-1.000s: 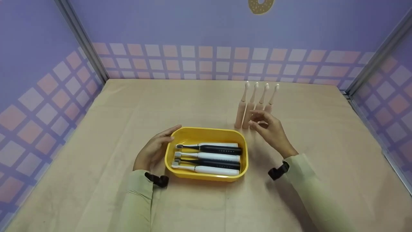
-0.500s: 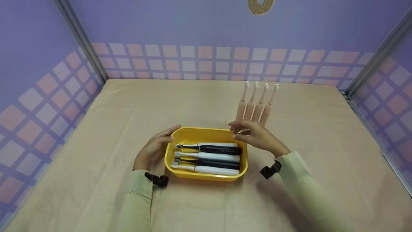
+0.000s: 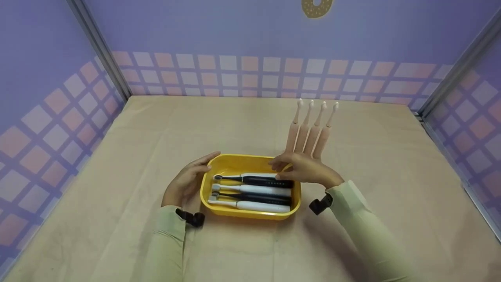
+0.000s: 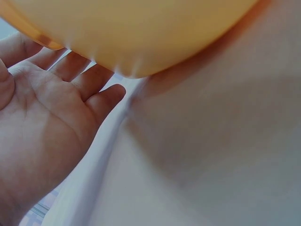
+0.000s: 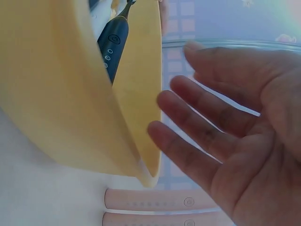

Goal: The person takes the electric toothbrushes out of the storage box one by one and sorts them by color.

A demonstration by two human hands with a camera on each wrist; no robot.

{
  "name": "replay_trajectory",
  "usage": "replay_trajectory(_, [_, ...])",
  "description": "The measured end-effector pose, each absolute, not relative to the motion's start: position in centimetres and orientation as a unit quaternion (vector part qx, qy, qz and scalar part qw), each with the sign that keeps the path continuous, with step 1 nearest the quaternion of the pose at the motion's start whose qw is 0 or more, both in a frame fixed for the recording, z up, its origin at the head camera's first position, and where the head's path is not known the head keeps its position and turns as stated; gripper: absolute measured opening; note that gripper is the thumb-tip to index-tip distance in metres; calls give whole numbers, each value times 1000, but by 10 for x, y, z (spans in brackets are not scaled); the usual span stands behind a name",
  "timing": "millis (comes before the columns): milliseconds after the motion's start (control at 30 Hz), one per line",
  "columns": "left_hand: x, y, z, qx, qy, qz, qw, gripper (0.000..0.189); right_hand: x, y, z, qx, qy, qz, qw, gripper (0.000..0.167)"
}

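In the head view, my left hand [image 3: 187,182] rests against the left end of a yellow bin [image 3: 242,214]. Its nearly straight fingers [image 4: 96,80] touch the outer wall in the left wrist view, tips partly hidden. Several electric toothbrushes lie side by side in the bin, among them a white toothbrush [image 3: 263,206] and a black toothbrush [image 3: 266,181]. My right hand [image 3: 307,168] hovers over the bin's far right corner, holding nothing; the right wrist view shows its fingers spread and loosely bent. Just behind it, several pink electric toothbrushes [image 3: 292,136] lie in a row.
A beige cloth [image 3: 219,250] covers the table. Purple walls with a tile pattern [image 3: 250,74] enclose the back and sides, with metal posts [image 3: 100,47] at the corners. Black cameras [image 3: 321,204] are strapped to both wrists.
My right hand has come from the pink toothbrushes leftward and toward me, over the bin's right end. The left hand, the bin and the toothbrushes have stayed put.
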State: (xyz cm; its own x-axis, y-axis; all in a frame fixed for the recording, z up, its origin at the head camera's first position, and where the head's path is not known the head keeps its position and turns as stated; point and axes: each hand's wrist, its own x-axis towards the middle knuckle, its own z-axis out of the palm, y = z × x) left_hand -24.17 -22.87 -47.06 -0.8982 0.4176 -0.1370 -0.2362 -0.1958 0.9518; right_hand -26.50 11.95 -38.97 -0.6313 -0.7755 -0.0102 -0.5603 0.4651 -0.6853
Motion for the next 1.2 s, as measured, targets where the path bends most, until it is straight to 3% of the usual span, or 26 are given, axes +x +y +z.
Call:
replay_trajectory(433, [-240, -229, -469, 76, 605, 765, 207, 54, -270, 107, -395, -407, 861, -253, 172, 40])
replay_trajectory(1200, [-241, -229, -470, 79, 610, 760, 212, 54, -277, 97, -391, -388, 874, -159, 246, 37])
